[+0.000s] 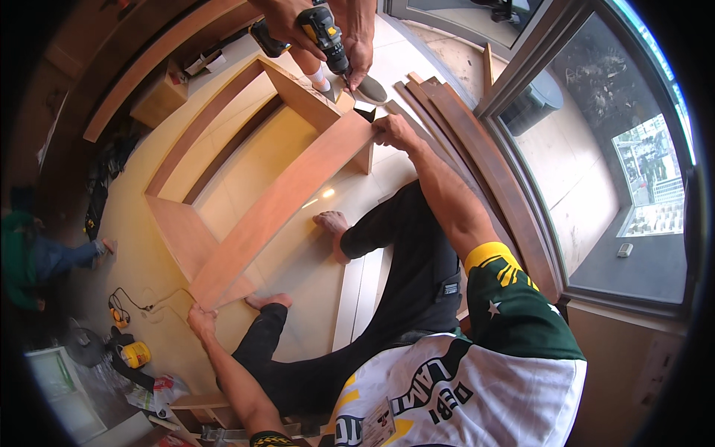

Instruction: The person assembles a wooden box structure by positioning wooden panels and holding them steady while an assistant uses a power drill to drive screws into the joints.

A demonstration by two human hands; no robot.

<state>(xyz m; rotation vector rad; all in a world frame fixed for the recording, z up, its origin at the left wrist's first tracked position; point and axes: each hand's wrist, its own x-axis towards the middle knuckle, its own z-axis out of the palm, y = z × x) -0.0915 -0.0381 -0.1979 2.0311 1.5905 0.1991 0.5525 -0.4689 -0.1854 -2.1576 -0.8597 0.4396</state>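
A long reddish-brown wooden board (283, 212) spans an open rectangular wooden frame (170, 165) that stands on the tiled floor. My left hand (201, 320) grips the board's near end, and my right hand (395, 132) is closed round its far end. At that far corner, another person's hands (360, 54) work with a black and yellow cordless drill (325, 37), its chuck pointing down near the joint. The exact drill tip and any screw there are too small to make out. My bare feet rest on the floor beside the frame.
Dark brown planks (477, 141) lie along the right, beside a glass door (573, 119). Pale strips (360, 294) lie under my legs. A yellow container (135, 354), bags and a cord are at lower left. Another person (56, 257) is at far left.
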